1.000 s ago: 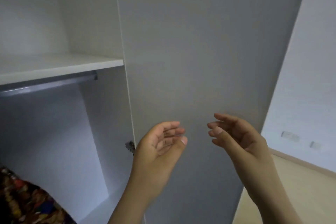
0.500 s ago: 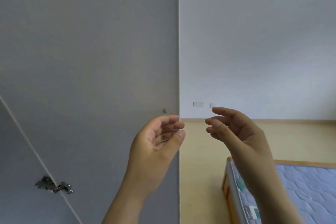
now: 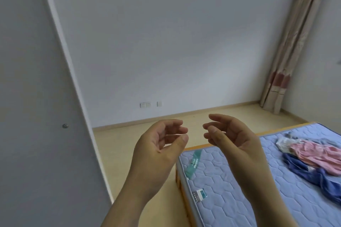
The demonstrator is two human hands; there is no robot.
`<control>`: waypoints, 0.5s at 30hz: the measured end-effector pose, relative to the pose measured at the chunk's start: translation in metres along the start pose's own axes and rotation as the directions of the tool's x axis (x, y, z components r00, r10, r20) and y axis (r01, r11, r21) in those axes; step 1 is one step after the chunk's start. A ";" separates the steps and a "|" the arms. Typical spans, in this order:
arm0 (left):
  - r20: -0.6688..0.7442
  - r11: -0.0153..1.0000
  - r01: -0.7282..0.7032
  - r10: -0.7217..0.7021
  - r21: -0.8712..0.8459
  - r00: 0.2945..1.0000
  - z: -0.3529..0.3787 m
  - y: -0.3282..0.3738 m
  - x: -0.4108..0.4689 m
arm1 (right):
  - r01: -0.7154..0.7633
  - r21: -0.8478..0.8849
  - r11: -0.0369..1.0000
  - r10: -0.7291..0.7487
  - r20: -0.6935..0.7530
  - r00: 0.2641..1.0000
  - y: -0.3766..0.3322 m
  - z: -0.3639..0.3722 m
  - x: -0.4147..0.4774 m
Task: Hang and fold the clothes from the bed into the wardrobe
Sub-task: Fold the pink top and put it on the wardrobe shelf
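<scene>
Soft, even daylight; curtain point(image 3: 287, 46) perhaps motion-blurred, edges bowed.

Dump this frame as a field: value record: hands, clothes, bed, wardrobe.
left hand: raised, fingers loosely curled, holds nothing
right hand: raised opposite the left, fingers loosely curled, holds nothing
clothes: pink garment partly over blue garment, pale piece beside the pink one, all crumpled
clothes location: on the mattress, far right, apart from both hands
wardrobe door: grey panel at left, small knob
wardrobe inside: out of view
</scene>
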State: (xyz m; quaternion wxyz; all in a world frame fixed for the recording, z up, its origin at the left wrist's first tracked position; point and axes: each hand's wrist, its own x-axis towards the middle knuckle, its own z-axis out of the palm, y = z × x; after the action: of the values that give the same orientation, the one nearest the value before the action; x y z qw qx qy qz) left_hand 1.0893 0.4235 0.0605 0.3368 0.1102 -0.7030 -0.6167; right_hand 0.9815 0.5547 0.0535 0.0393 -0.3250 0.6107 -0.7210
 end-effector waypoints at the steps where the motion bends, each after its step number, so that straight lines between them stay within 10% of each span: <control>1: 0.014 1.000 -0.011 0.011 0.000 1.000 0.012 -0.002 0.009 | 0.007 -0.009 1.000 -0.007 -0.010 1.000 0.002 -0.011 0.008; 15: 0.121 1.000 -0.005 0.003 0.013 0.993 0.151 -0.050 0.135 | -0.007 -0.082 0.997 -0.005 -0.145 0.989 0.054 -0.138 0.129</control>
State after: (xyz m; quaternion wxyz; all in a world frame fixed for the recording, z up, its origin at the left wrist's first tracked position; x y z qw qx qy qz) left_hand 0.8832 0.4559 0.0569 0.2940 0.0737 -0.7265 -0.6167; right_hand 0.7905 0.6011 0.0529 -0.0185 -0.2727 0.6413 -0.7169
